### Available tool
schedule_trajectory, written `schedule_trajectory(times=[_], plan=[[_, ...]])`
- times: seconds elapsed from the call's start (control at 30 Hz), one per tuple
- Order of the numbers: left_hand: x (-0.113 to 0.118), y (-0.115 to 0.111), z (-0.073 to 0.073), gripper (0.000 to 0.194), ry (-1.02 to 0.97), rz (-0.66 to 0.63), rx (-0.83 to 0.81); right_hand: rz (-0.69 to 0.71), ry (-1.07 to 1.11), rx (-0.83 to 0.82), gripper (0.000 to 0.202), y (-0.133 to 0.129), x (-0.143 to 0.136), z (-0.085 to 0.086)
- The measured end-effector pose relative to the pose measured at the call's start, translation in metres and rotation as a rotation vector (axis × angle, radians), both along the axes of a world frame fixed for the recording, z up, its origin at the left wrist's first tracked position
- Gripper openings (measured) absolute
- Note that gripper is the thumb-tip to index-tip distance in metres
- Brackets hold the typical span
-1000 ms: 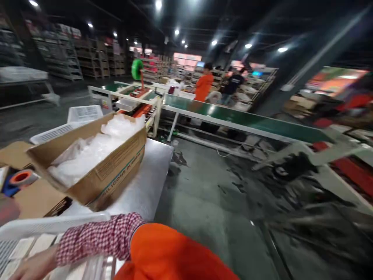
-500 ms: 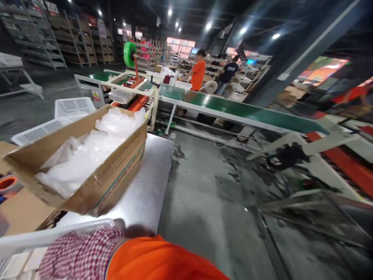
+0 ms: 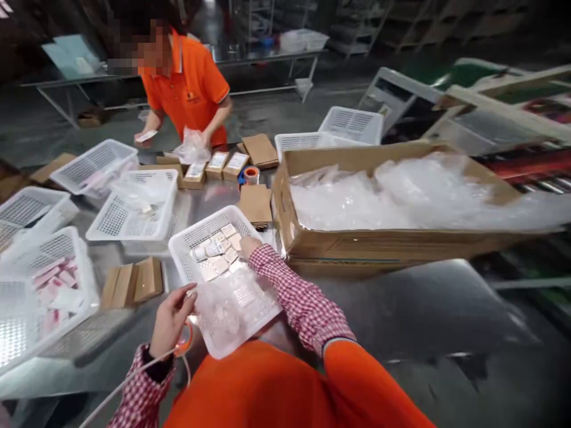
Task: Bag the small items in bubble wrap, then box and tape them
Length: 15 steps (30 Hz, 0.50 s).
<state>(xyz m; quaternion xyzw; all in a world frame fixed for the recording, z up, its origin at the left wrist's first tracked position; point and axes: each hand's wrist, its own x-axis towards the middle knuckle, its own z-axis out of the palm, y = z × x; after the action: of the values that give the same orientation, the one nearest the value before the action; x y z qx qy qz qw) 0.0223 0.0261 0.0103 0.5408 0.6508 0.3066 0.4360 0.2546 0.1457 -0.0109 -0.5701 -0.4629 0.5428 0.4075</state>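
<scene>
A white perforated basket stands close in front of me, with several small pale boxes, a white tube-like packet and crumpled clear plastic bags in it. My left hand is at its left rim, thumb and fingers pinched together beside the clear plastic; what lies between the fingertips is unclear. Below this hand show an orange ring and a pale cord crossing the wrist. My right hand reaches over the basket's right rim at the small boxes, its fingertips mostly hidden.
A long cardboard box of clear plastic bags stands at the right. Flat brown cartons and a tape roll lie behind the basket. More white baskets stand left. Across the table, a co-worker holds a plastic bag.
My view has swung left and down from the conveyor and aisle to the table. Both hands now show at the basket; before, only a checked sleeve over the basket was visible.
</scene>
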Motion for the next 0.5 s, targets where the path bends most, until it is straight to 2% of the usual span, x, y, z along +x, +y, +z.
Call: schedule_trajectory(times=[0.07,0.1,0.17,0.2,0.23,0.27,0.33,0.4,0.43,0.5], plan=[[0.003,0.005,-0.001,0.040,0.050,0.020,0.025,0.036,-0.089,0.036,0.017,-0.001,-0.003,0.011],[0.006,0.008,0.000,0.039,0.085,0.023,0.037,0.062,-0.137,0.095,0.012,-0.011,-0.004,0.020],[0.011,0.011,0.002,0.039,0.156,0.017,0.072,0.147,-0.233,0.288,0.009,-0.047,-0.010,0.038],[0.012,0.012,0.003,0.039,0.184,0.010,0.095,0.234,-0.282,0.414,0.007,-0.070,-0.014,0.044],[0.014,0.012,0.005,0.039,0.203,0.005,0.119,0.299,-0.322,0.495,0.003,-0.092,-0.019,0.048],[0.015,0.012,0.006,0.039,0.209,-0.001,0.138,0.366,-0.366,0.537,0.009,-0.112,-0.024,0.048],[0.018,0.011,0.007,0.039,0.189,-0.009,0.145,0.428,-0.487,0.500,0.022,-0.139,-0.031,0.037],[0.025,0.008,0.007,0.041,0.149,-0.054,0.109,0.403,-0.594,0.380,0.029,-0.146,-0.035,0.016],[0.030,0.007,0.007,0.040,0.133,-0.090,0.099,0.373,-0.577,0.318,0.029,-0.144,-0.035,0.004],[0.045,0.003,0.006,0.036,0.119,-0.172,0.143,0.344,-0.398,0.226,0.022,-0.132,-0.037,-0.019]])
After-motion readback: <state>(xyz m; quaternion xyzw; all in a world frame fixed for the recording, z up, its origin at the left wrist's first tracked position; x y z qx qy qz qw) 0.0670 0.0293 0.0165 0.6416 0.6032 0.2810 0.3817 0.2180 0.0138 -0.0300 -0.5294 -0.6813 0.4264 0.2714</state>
